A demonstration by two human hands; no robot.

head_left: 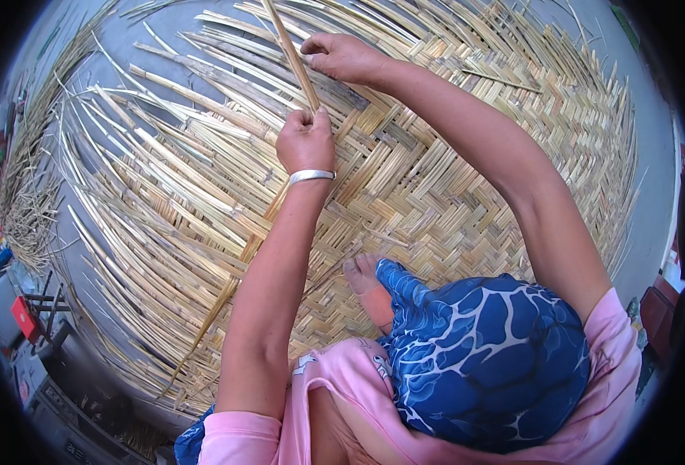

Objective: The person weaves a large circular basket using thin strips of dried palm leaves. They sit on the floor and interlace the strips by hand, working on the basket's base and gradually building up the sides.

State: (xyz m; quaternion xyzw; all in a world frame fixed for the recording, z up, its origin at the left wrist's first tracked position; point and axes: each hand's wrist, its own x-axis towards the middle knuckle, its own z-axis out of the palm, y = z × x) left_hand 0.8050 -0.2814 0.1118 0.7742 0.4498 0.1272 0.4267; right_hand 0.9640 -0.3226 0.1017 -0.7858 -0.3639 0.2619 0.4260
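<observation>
My left hand (306,141), with a silver bracelet at the wrist, is closed around the lower end of a split reed strip (294,60). The strip rises from the fist and runs past the top edge of the view. To its right, my right hand (344,59) has its fingers curled down over loose strips; whatever lies in its grasp is hidden. Under both hands spreads a woven reed mat (435,194) in a zigzag pattern. Its unwoven strips (172,186) fan out to the left and far side.
My bare foot (364,275) rests on the mat, beside my blue patterned trouser knee (490,356). A heap of thin stalks (28,194) lies on the grey floor (137,39) at far left. A red box (24,318) sits among clutter at lower left.
</observation>
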